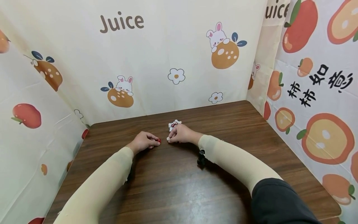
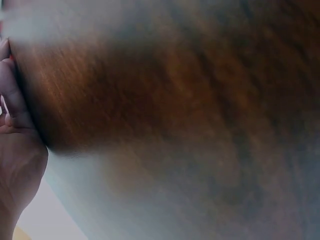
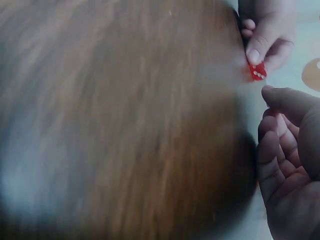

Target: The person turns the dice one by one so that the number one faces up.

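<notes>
Cream sleeves point(image 1: 237, 163), black upper sleeve point(image 1: 279, 202)

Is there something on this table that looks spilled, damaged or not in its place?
Nothing stands out; no spill shows. The left hand pinches a red die, the right hand a white die, and more dice lie clustered on the table.

Back curtain point(image 1: 156, 46): "Juice" | corner strip point(image 1: 272, 40): "uice" | right curtain point(image 1: 330, 99): "柿柿如意" | red die point(image 3: 257, 71): pips, count unclear
</notes>
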{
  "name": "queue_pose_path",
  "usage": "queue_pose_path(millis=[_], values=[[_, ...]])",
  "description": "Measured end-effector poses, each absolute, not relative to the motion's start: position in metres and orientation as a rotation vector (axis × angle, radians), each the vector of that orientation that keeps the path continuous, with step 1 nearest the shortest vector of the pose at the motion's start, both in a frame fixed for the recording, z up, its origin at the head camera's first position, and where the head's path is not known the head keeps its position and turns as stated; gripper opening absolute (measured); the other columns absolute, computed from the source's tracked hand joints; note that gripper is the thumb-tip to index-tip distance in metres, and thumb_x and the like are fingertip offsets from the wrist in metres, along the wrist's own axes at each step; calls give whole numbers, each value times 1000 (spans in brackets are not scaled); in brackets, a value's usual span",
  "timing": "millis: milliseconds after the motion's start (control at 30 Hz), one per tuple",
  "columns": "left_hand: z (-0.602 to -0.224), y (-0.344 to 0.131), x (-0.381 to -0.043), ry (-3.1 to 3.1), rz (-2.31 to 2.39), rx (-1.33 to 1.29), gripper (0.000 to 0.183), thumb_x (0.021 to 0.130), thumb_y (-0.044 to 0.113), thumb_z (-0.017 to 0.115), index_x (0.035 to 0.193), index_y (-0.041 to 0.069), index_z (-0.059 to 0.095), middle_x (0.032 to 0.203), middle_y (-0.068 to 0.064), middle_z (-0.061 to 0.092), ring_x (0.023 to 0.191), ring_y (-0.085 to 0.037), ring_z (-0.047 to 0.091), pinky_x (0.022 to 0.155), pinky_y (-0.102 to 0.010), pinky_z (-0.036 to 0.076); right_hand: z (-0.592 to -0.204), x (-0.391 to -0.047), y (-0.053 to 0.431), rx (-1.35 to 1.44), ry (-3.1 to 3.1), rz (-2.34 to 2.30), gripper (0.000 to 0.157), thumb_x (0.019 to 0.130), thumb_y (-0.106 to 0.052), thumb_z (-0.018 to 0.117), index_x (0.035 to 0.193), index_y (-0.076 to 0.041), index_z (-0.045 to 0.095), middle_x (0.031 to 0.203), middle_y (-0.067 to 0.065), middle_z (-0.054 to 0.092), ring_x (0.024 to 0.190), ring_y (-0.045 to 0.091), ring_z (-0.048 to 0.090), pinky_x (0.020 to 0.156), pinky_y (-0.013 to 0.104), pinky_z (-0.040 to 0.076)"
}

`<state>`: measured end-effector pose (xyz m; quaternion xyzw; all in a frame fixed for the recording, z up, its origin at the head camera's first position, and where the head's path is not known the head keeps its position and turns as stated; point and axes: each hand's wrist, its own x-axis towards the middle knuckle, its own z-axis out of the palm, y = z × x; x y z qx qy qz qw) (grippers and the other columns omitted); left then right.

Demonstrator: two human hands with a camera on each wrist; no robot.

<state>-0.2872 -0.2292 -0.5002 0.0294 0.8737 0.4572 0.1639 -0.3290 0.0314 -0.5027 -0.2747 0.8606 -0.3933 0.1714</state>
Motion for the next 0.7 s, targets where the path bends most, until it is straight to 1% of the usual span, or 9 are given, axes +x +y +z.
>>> queue_pose_path(millis=[167,267,567,700], values=[[-501,-229,-291,2497,1290,70,25,83,22,93,105,11,85,96,1,81,66,-6,65,64,-23,58,-504,-330,23,-850,2516,-1057,7,87,-25,88,91,-20,87,76,-9,79,64,2,65,63,22,53],[-500,-229,-292,2501,1284,73,25,83,22,93,104,11,85,97,1,81,66,-5,65,64,-23,58,-505,-331,19,-881,2548,-1025,8,86,-27,89,91,-21,87,79,-11,80,70,0,65,68,21,53],[-501,-229,-292,2479,1295,69,26,83,21,93,104,9,85,94,1,81,67,-5,65,63,-23,58,-506,-331,12,-897,2568,-1005,9,85,-25,89,92,-19,87,81,-9,81,72,-1,67,70,20,54],[-502,-229,-292,2472,1293,58,25,83,21,93,104,10,85,92,2,81,67,-5,65,63,-23,58,-506,-330,10,-878,2546,-1016,10,85,-24,89,91,-17,87,81,-8,81,67,0,66,66,20,54]])
